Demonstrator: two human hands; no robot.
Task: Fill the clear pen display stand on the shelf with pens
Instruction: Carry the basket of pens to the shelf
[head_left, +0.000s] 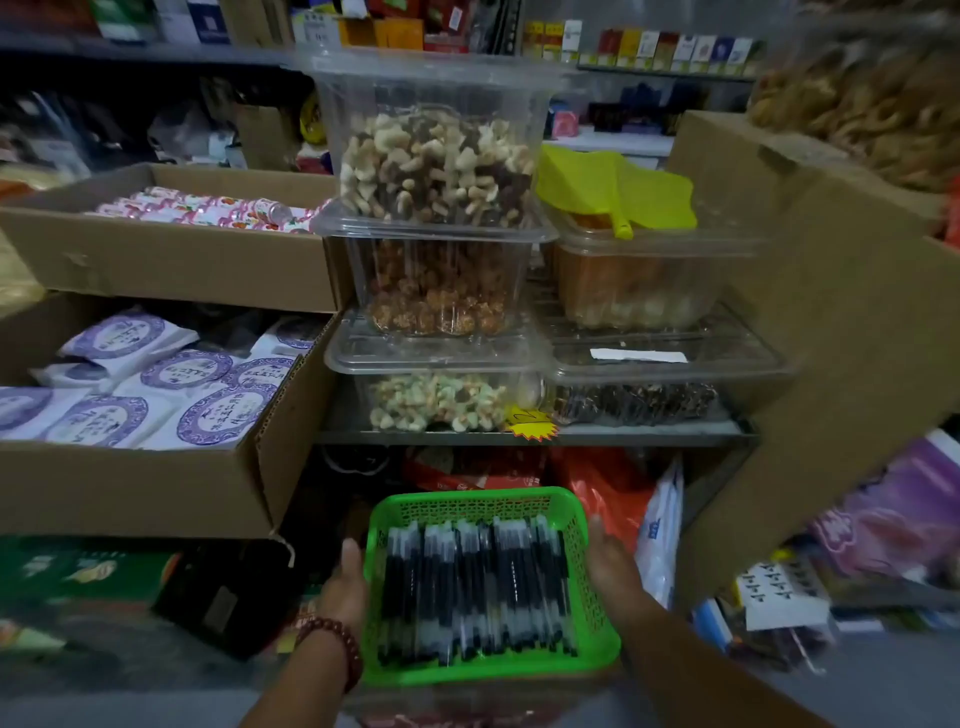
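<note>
Two hands carry the basket (467, 505) at 6 o'clock: left hand (345, 582) grips its 9 o'clock side, right hand (610, 564) its 3 o'clock side. Pens (475, 587) lie inside. Stand not in view. Next, likely: locate it, free one hand.

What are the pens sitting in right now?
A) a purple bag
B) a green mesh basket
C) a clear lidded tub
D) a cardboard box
B: the pens lie packed side by side in a green basket, which the left hand and right hand hold by its sides.
</note>
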